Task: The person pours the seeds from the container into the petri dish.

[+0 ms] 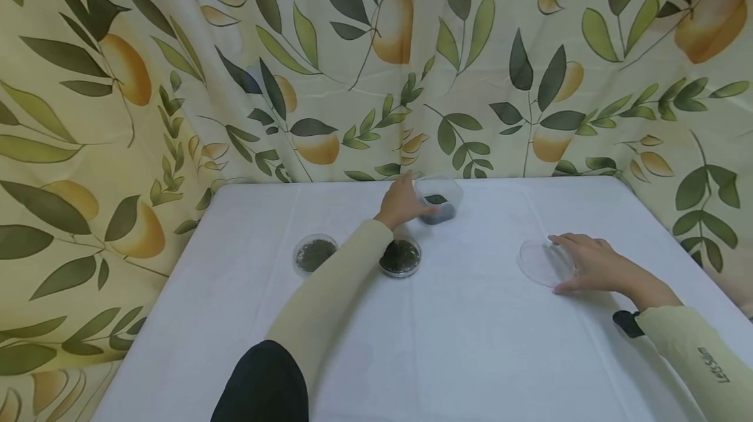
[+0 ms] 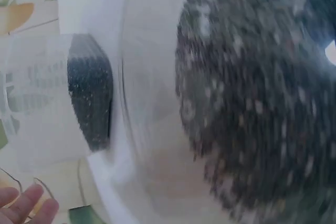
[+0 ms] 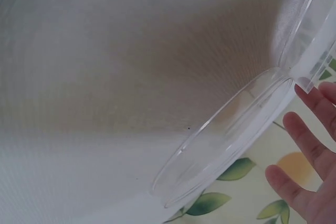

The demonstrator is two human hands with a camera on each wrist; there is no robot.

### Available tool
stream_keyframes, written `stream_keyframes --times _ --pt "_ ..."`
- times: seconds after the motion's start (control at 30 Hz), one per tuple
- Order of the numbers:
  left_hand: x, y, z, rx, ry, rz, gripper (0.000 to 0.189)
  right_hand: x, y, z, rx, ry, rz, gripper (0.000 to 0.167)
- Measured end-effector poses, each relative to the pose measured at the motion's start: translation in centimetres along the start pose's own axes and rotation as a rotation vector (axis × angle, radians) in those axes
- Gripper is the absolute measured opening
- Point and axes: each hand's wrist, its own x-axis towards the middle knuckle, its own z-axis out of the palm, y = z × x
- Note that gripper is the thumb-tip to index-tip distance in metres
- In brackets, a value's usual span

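Observation:
At the back of the table stands a clear plastic cup (image 1: 448,192) with dark granular material at its bottom. My left hand (image 1: 402,202) reaches to its left side, the thumb overlapping the front of the cup. In the left wrist view, the fingers (image 2: 29,203) show loosely spread beside the cup (image 2: 42,108). Under the left forearm sits a round clear dish (image 1: 401,257) of dark grains, seen large in that view. My right hand (image 1: 597,264) is at the right rim of a clear, shallow round dish (image 1: 544,264). Its fingers (image 3: 296,132) are spread, one fingertip right at a clear rim.
Another round clear dish (image 1: 314,253) of dark grains stands left of the left forearm. A white cloth covers the table (image 1: 470,343). Behind it hangs a curtain (image 1: 376,115) printed with leaves and fruit.

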Motion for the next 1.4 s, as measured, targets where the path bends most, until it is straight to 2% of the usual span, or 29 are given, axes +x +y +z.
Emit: stream_keyframes --times 0.2,0.37,0.5,0.67,0.93,1.4 --pt "0.3 -0.4 1.0 -0.35 0.031 -0.013 0.107 0.1 0.1 0.1 0.005 -0.005 0.011 0.108" --pt "0.4 -0.1 2.0 -0.549 0.06 -0.086 0.103 0.2 0.0 0.2 0.004 0.007 0.016 0.105" --pt "0.5 0.2 2.7 -0.648 0.087 -0.131 0.101 0.2 0.0 0.2 0.002 0.013 0.012 0.103" --pt "0.6 0.6 3.4 -0.682 0.104 -0.15 0.101 0.1 0.0 0.0 0.003 0.013 0.009 0.103" --pt "0.4 1.0 4.4 -0.682 0.114 -0.154 0.093 0.0 0.1 0.3 -0.008 0.023 0.003 0.101" --pt "-0.1 1.0 5.1 -0.621 0.152 -0.205 0.094 0.1 0.1 0.5 0.008 0.016 0.003 0.1"
